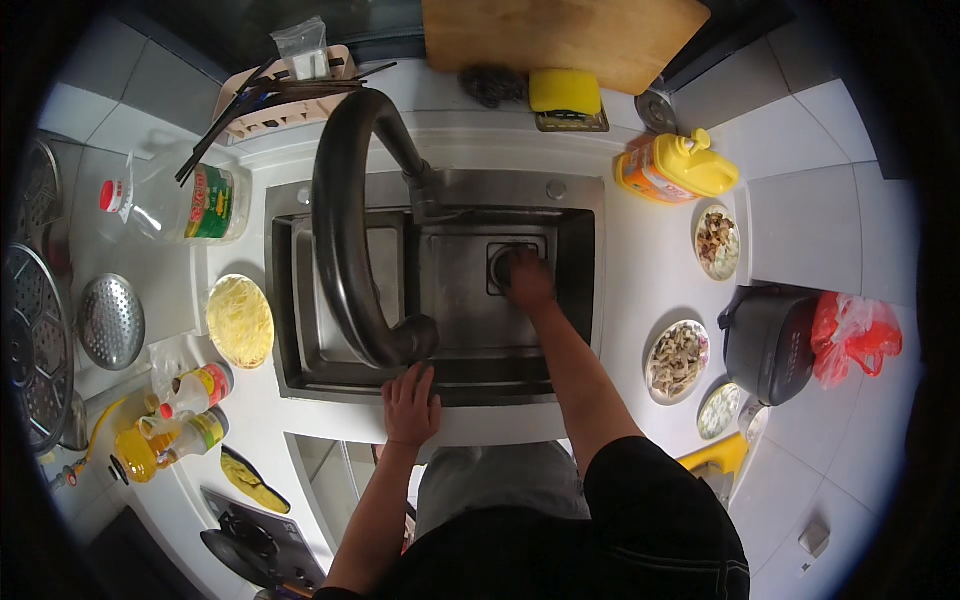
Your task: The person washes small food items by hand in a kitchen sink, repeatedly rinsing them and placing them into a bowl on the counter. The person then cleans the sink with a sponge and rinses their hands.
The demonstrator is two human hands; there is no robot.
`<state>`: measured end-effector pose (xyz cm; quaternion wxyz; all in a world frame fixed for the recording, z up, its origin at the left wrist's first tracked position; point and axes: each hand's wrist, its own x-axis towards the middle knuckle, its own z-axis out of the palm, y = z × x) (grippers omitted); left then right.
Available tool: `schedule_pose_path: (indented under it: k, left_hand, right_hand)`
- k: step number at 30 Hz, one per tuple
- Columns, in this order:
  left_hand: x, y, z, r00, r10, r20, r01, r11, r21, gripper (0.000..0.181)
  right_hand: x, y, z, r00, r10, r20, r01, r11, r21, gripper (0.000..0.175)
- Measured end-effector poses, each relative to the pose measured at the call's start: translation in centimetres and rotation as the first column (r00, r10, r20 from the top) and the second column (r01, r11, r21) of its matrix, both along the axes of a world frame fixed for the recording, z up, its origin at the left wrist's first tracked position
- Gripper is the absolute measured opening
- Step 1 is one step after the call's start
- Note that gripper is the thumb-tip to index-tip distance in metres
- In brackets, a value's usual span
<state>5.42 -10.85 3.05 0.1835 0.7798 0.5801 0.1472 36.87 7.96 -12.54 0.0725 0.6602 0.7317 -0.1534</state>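
Note:
Below me a double-basin stainless steel sink (480, 388) is set into the white counter. My right hand (529, 276) reaches down into the right basin (457, 300) and is at the drain (495, 270). Its fingers are blurred and partly hidden, so whether they hold anything cannot be told. On the sink's front edge rests my left hand (411, 406), fingers slightly apart and holding nothing. A dark, curved faucet (341, 225) arches over the left basin (304, 300), its spout end close above my left fingertips.
On the right stand a yellow detergent jug (675, 169), plates of chopped food (716, 244) and sliced food (677, 361), and a black appliance (772, 345). A plate of pale shreds (240, 321) and a large plastic bottle (210, 202) are left. Behind sit a yellow sponge (565, 91) and cutting board (555, 37).

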Motion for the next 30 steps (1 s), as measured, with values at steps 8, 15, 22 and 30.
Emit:
schedule_pose_path:
  k: [8,15,22,30]
  left_hand:
    - [0.2,-0.1,0.2,1.0,0.004,-0.007,-0.004,1.0,0.012,0.055]
    - [0.4,0.2,0.4,1.0,-0.008,-0.031,0.009,0.999,0.047,0.053]
    - [0.3,-0.2,-0.1,0.999,-0.013,-0.031,0.014,1.0,0.024,0.054]
    - [0.1,-0.3,0.4,1.0,-0.011,-0.018,0.012,0.998,0.056,0.049]
  right_hand:
    - [2.3,-2.8,-0.9,0.983,-0.112,-0.143,0.122,0.991,0.062,0.05]
    - [-0.7,-6.5,-2.8,0.962,-0.113,-0.25,0.128,0.991,0.046,0.052]
    - [-1.6,-5.2,-1.8,0.924,-0.181,-0.337,0.199,0.98,0.017,0.057]
    - [-5.0,-9.4,13.3,0.92,-0.065,-0.386,0.057,0.998,-0.033,0.028]
